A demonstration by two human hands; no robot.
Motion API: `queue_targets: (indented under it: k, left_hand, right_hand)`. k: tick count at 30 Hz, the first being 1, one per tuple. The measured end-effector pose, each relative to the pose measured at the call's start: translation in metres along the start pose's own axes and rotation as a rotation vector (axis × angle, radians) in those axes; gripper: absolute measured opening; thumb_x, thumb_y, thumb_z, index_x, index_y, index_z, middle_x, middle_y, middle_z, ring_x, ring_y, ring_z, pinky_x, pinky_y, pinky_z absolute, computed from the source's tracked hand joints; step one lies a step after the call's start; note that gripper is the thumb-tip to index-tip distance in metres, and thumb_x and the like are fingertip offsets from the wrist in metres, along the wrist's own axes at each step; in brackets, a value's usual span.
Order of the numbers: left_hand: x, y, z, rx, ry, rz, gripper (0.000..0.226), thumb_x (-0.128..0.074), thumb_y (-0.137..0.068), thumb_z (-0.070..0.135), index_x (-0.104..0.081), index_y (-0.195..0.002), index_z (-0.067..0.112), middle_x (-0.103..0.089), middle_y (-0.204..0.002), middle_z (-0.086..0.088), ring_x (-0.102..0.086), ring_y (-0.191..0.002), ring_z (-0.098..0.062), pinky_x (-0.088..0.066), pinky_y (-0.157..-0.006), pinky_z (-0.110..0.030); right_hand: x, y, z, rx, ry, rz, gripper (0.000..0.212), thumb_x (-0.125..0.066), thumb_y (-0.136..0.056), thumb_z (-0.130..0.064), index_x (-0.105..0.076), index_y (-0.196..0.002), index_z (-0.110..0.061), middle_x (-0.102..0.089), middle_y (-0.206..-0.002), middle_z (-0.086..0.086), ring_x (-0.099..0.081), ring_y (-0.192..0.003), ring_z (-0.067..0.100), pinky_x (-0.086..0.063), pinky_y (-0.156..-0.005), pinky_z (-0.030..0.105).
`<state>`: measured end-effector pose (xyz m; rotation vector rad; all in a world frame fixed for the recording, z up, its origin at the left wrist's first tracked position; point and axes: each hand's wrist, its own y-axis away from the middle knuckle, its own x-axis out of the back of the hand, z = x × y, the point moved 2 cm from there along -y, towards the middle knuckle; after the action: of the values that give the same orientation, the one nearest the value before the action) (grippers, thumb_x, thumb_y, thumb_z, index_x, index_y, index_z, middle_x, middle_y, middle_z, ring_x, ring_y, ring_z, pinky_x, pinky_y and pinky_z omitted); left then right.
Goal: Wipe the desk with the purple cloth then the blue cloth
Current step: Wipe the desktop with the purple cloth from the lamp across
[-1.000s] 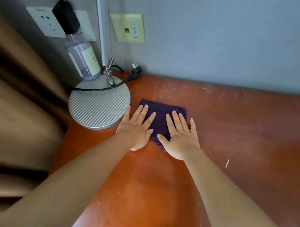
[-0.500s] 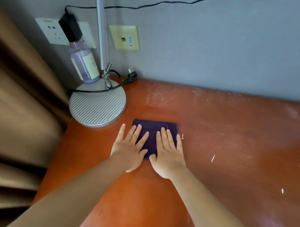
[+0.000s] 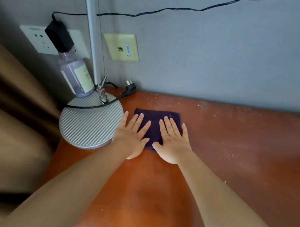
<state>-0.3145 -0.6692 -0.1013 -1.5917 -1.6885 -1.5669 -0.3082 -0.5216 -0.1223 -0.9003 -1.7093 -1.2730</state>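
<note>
A folded purple cloth [image 3: 155, 121] lies flat on the reddish-brown desk [image 3: 236, 155], near the wall. My left hand [image 3: 132, 136] presses on its left part with straight, spread fingers, its palm partly on the bare desk. My right hand [image 3: 173, 143] presses flat on the cloth's right part. Both hands hide the near half of the cloth. White dust specks and smears mark the desk surface around it. No blue cloth is in view.
A round ribbed grey lamp base [image 3: 89, 121] stands just left of my left hand, its pole [image 3: 91, 26] rising up. A purple bottle [image 3: 77, 74] sits behind it below a wall socket with a black adapter [image 3: 59, 35]. A loose plug [image 3: 129, 87] lies by the wall. Brown curtain [image 3: 5, 111] at left.
Both hands slid the purple cloth towards me half a second ago, then pushed it back away towards the wall. The camera view has shifted a little.
</note>
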Motion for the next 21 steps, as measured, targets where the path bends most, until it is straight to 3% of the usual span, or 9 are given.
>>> queue_targets:
  k: [10,21]
  left_hand:
    - [0.022,-0.06,-0.009,-0.015,0.051,0.045,0.058,0.0,-0.101,0.046,0.021,-0.149,0.021,0.022,-0.158,-0.009,0.021,-0.145,-0.023,0.013,-0.116,-0.052]
    - [-0.004,0.002,0.017,-0.034,0.251,-0.008,0.058,-0.008,-0.102,0.042,0.02,-0.149,0.022,0.027,-0.156,-0.008,0.026,-0.143,-0.021,0.014,-0.116,-0.051]
  right_hand:
    - [0.021,-0.045,0.026,-0.075,-0.044,0.053,0.074,-0.024,-0.097,-0.052,0.012,-0.152,-0.019,0.021,-0.159,0.0,0.021,-0.145,0.014,0.016,-0.115,0.047]
    - [-0.007,0.019,0.007,-0.059,-0.083,-0.013,0.075,-0.024,-0.098,-0.049,0.018,-0.151,-0.019,0.027,-0.157,0.001,0.026,-0.143,0.015,0.017,-0.115,0.049]
